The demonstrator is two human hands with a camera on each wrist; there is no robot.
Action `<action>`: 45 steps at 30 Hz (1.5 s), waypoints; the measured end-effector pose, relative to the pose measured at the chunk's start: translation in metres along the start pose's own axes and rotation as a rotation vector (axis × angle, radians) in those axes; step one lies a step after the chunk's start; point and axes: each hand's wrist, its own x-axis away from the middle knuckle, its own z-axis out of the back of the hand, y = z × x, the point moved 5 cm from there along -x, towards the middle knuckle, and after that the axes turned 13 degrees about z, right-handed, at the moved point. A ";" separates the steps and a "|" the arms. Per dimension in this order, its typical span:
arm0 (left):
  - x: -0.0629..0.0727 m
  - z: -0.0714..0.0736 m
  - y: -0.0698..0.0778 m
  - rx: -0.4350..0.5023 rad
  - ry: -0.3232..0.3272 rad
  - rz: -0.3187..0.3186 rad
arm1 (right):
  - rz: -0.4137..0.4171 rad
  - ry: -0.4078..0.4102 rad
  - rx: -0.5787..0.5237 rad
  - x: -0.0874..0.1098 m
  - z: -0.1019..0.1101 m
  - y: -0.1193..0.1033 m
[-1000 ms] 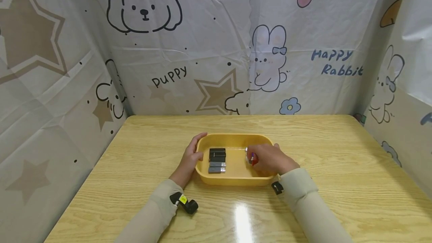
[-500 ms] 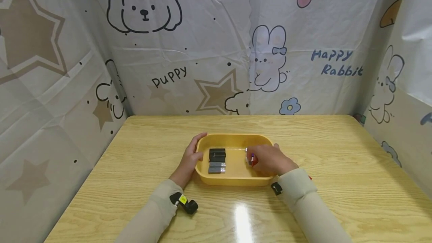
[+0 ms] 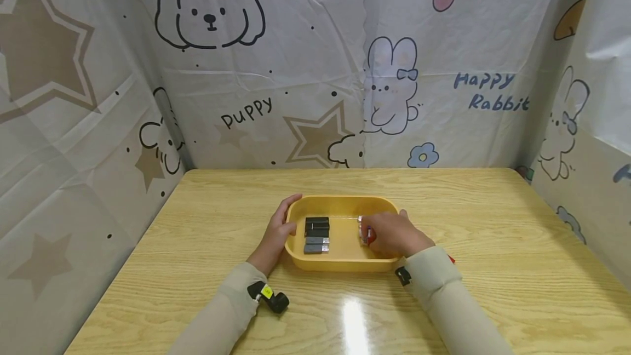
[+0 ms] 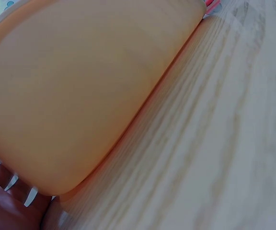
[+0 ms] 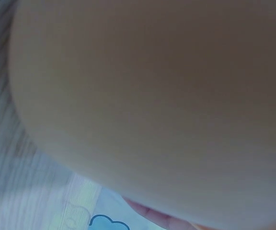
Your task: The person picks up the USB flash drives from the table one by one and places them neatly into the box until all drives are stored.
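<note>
A yellow plastic tray (image 3: 340, 264) sits on the table. My left hand (image 3: 271, 237) grips its left end, thumb over the rim; in the left wrist view, the fingers (image 4: 13, 191) lie against the outer wall. Inside the tray at left, black USB sticks (image 3: 317, 227) and grey USB sticks (image 3: 313, 248) lie in a column. My right hand (image 3: 394, 232) reaches into the tray's right side and pinches a red USB stick (image 3: 372, 236), mostly hidden by the fingers. Silver plug ends (image 3: 360, 219) show beside these fingers. The right wrist view is filled by a blurred pale surface.
The wooden table (image 3: 236, 196) extends around the tray on all sides. A small red tip (image 3: 451, 259) pokes out beyond the right sleeve. A printed curtain (image 3: 276, 70) stands behind the table and on both sides.
My right hand shifts slightly at the tray's right side, showing more of the silver plugs. The red tip has come into view beside the sleeve. The left hand stays put.
</note>
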 end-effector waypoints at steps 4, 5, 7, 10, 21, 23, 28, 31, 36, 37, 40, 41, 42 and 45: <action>0.001 -0.001 0.002 0.013 -0.014 -0.008 | 0.013 0.005 0.015 0.001 0.000 0.000; 0.001 -0.001 0.002 0.013 -0.014 -0.008 | 0.013 0.003 0.015 0.001 0.000 0.000; 0.001 0.000 0.002 0.008 -0.013 -0.009 | 0.017 0.004 0.014 0.001 0.000 0.000; 0.001 0.000 0.001 -0.005 -0.004 -0.006 | 0.017 0.003 0.018 0.001 0.000 0.000; 0.000 0.000 0.000 -0.007 0.005 0.000 | 0.024 0.009 0.013 0.000 0.000 -0.001; 0.000 0.000 -0.001 -0.007 0.008 -0.002 | 0.022 0.007 0.009 0.001 0.001 -0.001; -0.001 0.001 -0.002 -0.004 0.010 -0.005 | -0.009 -0.019 -0.039 0.002 0.001 0.000; -0.001 0.001 -0.002 0.003 0.001 0.002 | -0.028 -0.032 -0.063 0.002 0.001 0.001; 0.001 0.000 0.002 0.026 -0.034 0.020 | -0.031 -0.038 -0.057 0.003 0.001 0.002; 0.003 0.000 0.004 0.028 -0.041 0.023 | -0.029 -0.037 -0.052 0.003 0.001 0.002; 0.009 -0.003 0.014 0.015 -0.056 0.029 | -0.026 -0.032 -0.037 0.002 0.001 0.002; 0.011 -0.003 0.017 0.009 -0.058 0.031 | -0.025 -0.031 -0.032 0.003 0.001 0.003; 0.012 -0.004 0.019 0.000 -0.058 0.032 | -0.024 -0.029 -0.029 0.003 0.001 0.003; 0.014 -0.005 0.022 -0.006 -0.059 0.034 | -0.023 -0.027 -0.034 0.003 0.001 0.003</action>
